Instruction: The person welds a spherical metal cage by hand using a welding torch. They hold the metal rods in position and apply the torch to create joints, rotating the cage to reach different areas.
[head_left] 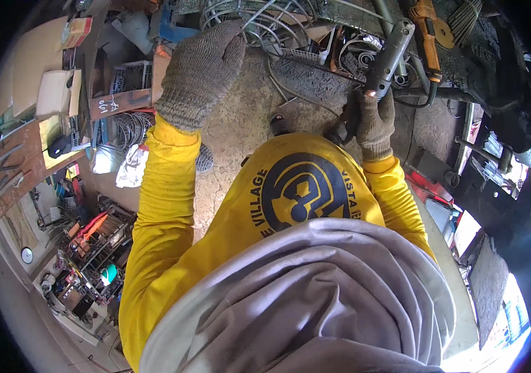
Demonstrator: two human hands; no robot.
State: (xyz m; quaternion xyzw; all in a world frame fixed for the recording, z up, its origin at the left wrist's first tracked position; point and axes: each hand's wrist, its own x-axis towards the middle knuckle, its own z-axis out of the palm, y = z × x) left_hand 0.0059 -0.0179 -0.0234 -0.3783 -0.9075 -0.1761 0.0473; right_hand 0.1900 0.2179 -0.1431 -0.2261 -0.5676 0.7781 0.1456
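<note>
1. Gripping a grey angle grinder (388, 57) by its body, the right hand (374, 121) wears a knitted work glove and is closed around the tool.
2. Grinder body angles up and away from the person; its dark head sits low beside the glove, above the concrete floor (240, 133).
3. Left hand (200, 74), also gloved, reaches forward with fingers loosely curled, touching a tangle of bent wire rods (259, 25); whether it grasps one cannot be told.
4. An orange power tool (430, 25) lies just beyond the grinder.
5. Yellow sleeves (160, 205) cover both forearms.
</note>
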